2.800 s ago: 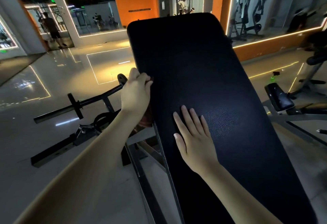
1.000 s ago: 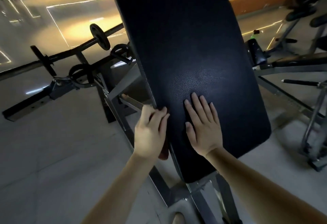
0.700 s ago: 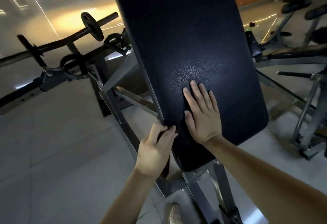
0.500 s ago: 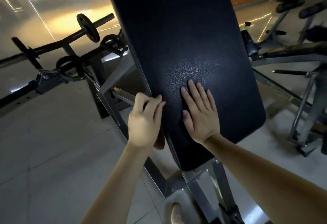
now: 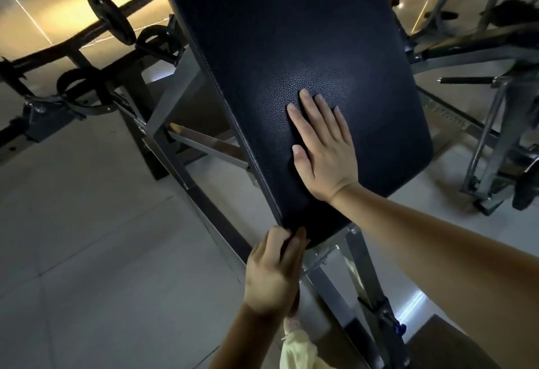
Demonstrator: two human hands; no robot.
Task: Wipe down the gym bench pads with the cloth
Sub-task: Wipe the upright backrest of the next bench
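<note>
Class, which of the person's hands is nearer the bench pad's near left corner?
Left. The left hand grips that corner of the bench pad; the right hand lies flat on the pad's top face, farther up.

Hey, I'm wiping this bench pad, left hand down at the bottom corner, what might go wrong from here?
Your left hand, gripping the cloth at the lower corner of the pad, sits right above the steel frame; your knuckles may knock it. Your right hand lies flat on the sloped pad; if you lean on it, it might slide.
</note>
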